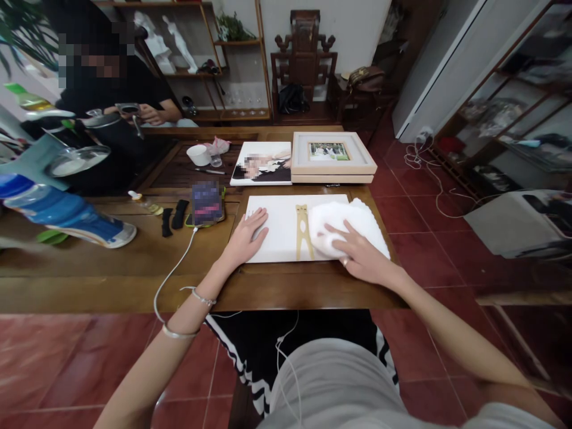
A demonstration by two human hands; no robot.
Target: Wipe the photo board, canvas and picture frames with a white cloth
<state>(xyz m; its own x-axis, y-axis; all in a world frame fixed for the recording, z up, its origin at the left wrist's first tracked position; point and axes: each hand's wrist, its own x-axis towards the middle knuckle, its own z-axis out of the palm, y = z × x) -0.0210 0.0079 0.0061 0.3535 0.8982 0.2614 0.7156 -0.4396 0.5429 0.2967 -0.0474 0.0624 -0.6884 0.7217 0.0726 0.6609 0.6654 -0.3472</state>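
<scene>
A white rectangular board [277, 232] lies flat near the front edge of the table, with a tan cat-shaped figure [302, 229] on it. My left hand [248, 235] rests flat on the board's left end, fingers spread. My right hand [357, 247] presses a bunched white cloth [330, 220] onto the right end, beside the figure; its fingers curl over the cloth. The cloth hides the board's right part and hangs past it.
Behind the board lie a photo panel [263, 164] and stacked frames [333, 158]. To the left are a charging phone [205, 202], a dropper bottle [146, 202], a large blue bottle [67, 208] and a white cup [199, 155]. Another person [116, 77] sits at the back left, holding something.
</scene>
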